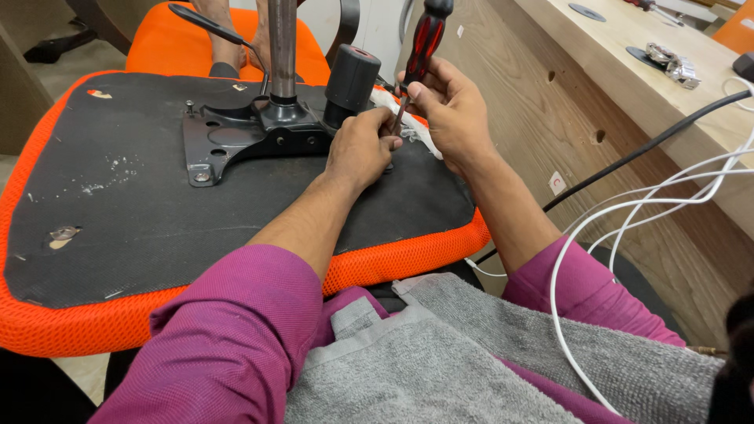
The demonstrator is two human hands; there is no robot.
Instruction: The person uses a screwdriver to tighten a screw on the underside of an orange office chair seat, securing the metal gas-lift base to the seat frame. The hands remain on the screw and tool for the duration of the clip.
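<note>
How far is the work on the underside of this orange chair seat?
Done: the metal plate sits on the seat underside with two screws visible. In hand: the right hand holds a screwdriver at the plate's right end; the left hand steadies there. Left: some plate holes look empty.

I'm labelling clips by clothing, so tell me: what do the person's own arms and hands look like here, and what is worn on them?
Both arms wear magenta sleeves of a finely textured fabric, pushed up so the forearms are bare. The left hand and the right hand are bare: no gloves, rings, watch or bracelet show. No markings show on the sleeves.
</note>
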